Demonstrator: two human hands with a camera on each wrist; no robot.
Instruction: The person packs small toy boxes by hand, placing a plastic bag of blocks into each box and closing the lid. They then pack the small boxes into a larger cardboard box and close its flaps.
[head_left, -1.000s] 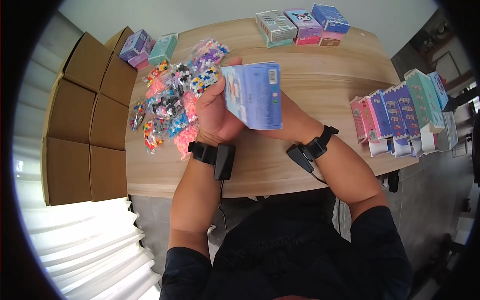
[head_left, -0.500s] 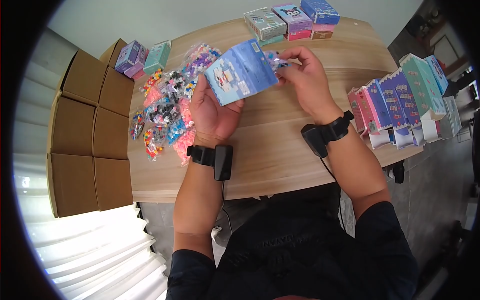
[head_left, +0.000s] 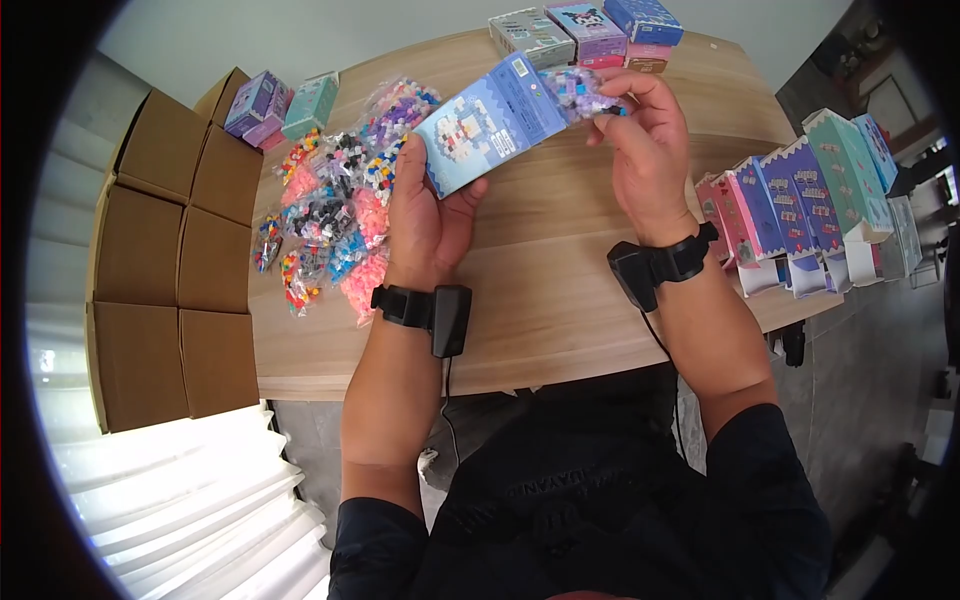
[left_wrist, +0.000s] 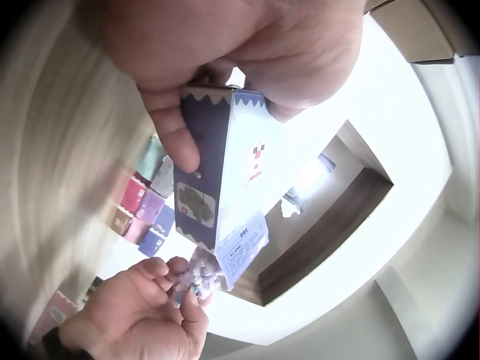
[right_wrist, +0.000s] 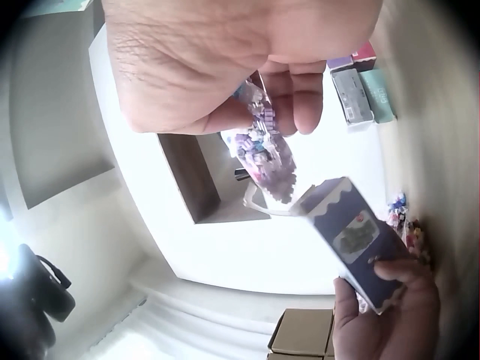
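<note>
My left hand point(head_left: 430, 225) grips a blue box point(head_left: 465, 135) by its lower end, thumb on one side and fingers on the other. The box is tilted, its far end raised toward the right with a flap out. At that end is a clear bag of small purple, white and blue pieces point(head_left: 578, 92), pinched in the fingers of my right hand point(head_left: 652, 160). In the right wrist view the bag point(right_wrist: 266, 161) hangs from the fingertips close over the box point(right_wrist: 349, 232). The left wrist view has the bag point(left_wrist: 201, 271) right at the flap.
Several clear bags of colourful pieces point(head_left: 330, 215) lie left on the wooden table point(head_left: 530, 300). Brown cartons point(head_left: 150, 240) stand along the left edge. Small boxes are stacked at the back point(head_left: 585, 38) and back left point(head_left: 260, 105). A row of opened boxes point(head_left: 795, 210) stands right.
The right hand has come out from behind the box and moved right, drawing the bag of pieces from its end. The left hand has turned the box so its printed front shows.
</note>
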